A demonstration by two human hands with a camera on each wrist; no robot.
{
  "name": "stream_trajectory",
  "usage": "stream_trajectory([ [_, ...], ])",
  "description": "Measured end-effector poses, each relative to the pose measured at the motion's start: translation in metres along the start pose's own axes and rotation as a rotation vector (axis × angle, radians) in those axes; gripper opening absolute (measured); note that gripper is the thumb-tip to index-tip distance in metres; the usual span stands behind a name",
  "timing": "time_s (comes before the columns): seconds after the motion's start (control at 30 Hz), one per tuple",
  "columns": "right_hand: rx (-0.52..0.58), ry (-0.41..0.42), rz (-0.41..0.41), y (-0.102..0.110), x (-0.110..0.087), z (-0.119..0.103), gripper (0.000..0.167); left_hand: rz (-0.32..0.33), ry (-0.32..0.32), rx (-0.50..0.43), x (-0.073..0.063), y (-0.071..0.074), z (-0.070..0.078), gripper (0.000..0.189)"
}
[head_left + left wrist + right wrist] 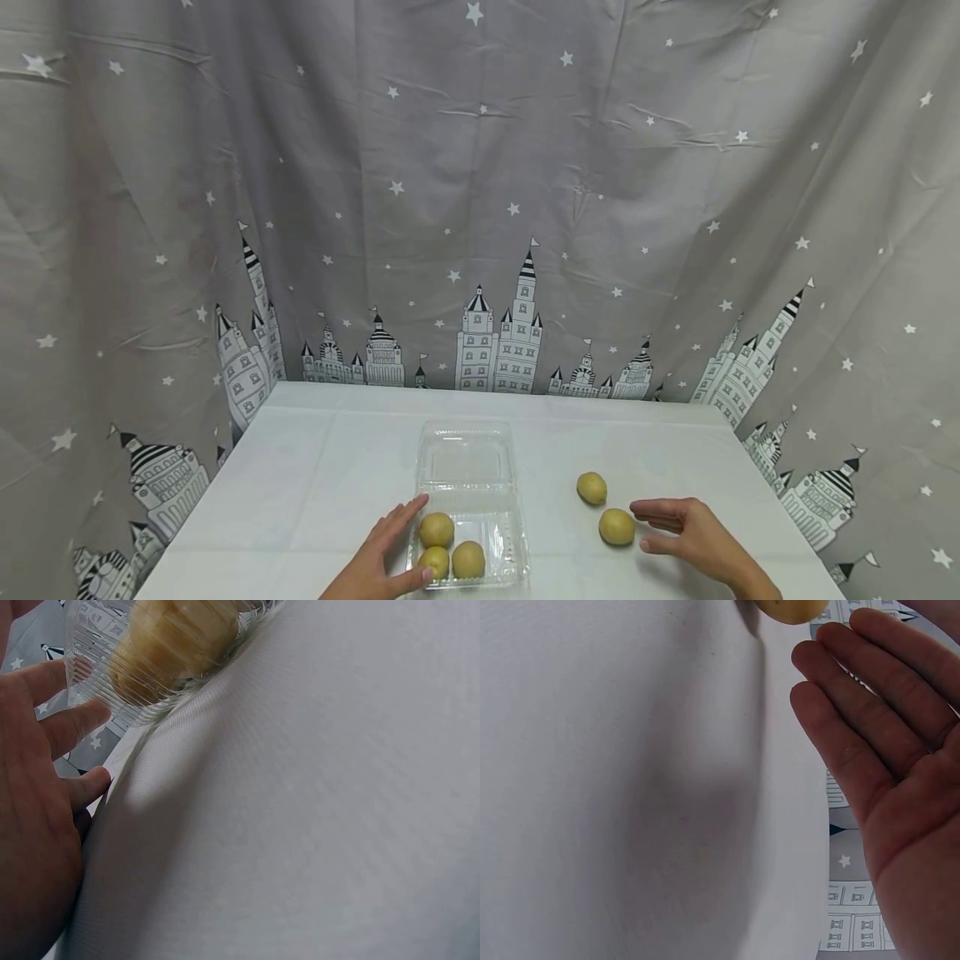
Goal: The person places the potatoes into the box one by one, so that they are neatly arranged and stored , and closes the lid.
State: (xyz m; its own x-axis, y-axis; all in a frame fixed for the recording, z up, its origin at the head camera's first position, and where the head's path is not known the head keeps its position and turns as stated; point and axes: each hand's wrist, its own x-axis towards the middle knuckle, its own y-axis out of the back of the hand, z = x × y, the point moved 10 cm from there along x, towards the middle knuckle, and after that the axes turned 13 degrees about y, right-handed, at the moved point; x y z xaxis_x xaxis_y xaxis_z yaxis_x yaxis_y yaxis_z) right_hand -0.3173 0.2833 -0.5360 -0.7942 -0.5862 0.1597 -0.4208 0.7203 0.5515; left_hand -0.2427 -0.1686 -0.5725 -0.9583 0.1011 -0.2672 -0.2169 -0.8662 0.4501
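Observation:
A clear plastic clamshell box (510,546) lies with its lid folded back, and three yellow potatoes (468,560) sit in its left part. My left hand (381,554) rests along the box's left side, fingers fairly straight and spread, thumb by the near corner. In the left wrist view, fingertips (91,714) meet the ribbed wall. Two loose potatoes lie right of the box, one farther back (592,488) and one nearer (617,527). Just right of the nearer potato, my right hand (699,537) hovers with straight fingers, holding nothing. The right wrist view shows its palm (922,795).
A white-covered table (337,467) carries everything. Behind it and along both sides hangs a grey curtain (480,167) printed with stars and castles. The box's raised lid (467,458) lies toward the far side.

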Motion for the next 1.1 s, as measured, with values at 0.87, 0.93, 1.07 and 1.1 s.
stream_trajectory([
  [0.87,-0.013,0.012,0.023,-0.012,0.011,0.006,0.050,0.008,0.013,0.001,-0.001,0.001,-0.001,0.092],
  [0.93,-0.021,0.003,0.029,-0.013,0.012,0.006,0.049,0.009,-0.003,0.000,-0.001,0.001,0.000,0.092],
  [1.07,-0.040,-0.012,0.042,-0.013,0.013,0.007,0.048,0.009,-0.031,-0.001,-0.002,0.001,0.002,0.093],
  [1.1,-0.043,-0.015,0.044,-0.013,0.013,0.007,0.047,0.009,-0.031,-0.004,-0.002,0.002,0.001,0.093],
])
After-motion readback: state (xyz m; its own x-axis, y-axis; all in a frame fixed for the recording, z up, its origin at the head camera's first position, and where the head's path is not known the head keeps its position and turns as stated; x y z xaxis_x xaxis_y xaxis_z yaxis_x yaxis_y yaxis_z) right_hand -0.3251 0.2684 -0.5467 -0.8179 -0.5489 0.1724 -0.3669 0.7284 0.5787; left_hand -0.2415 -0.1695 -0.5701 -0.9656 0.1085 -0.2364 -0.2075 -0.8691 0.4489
